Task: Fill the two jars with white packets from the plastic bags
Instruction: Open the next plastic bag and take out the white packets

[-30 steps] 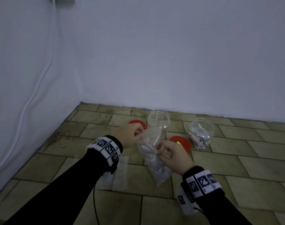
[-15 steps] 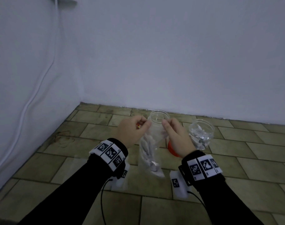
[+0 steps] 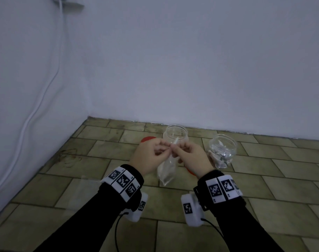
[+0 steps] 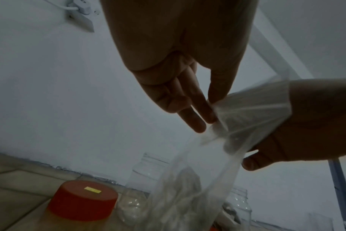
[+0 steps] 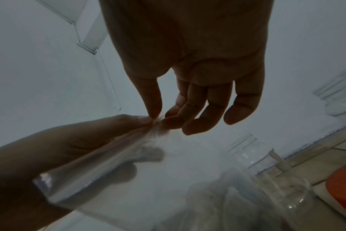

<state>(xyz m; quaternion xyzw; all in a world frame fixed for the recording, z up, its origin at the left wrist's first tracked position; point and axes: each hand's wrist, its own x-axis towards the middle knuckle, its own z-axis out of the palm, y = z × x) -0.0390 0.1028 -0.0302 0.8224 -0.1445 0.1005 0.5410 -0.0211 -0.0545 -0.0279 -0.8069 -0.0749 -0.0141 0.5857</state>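
A clear plastic bag [image 3: 166, 170] with white packets in its bottom hangs between my hands, in front of the empty clear jar [image 3: 176, 133]. My left hand [image 3: 164, 149] pinches the bag's top edge with thumb and fingers [image 4: 207, 112]. My right hand [image 3: 176, 149] pinches the same edge right beside it, thumb against forefinger [image 5: 154, 109]. A second jar [image 3: 221, 151], partly filled with white packets, stands on the tiled floor to the right. The bag [image 4: 188, 195] sags below the hands, and the bag [image 5: 128, 171] blurs across the right wrist view.
One red lid [image 3: 147, 139] lies left of the empty jar, another red lid [image 3: 190, 172] shows under my right wrist. A flat clear bag [image 3: 87, 184] lies on the floor at the left. White walls meet in a corner; a white cable [image 3: 45, 91] runs down the left wall.
Both hands rose with the bag, then drew together. The right hand left the bag's middle for its top edge and now pinches beside the left.
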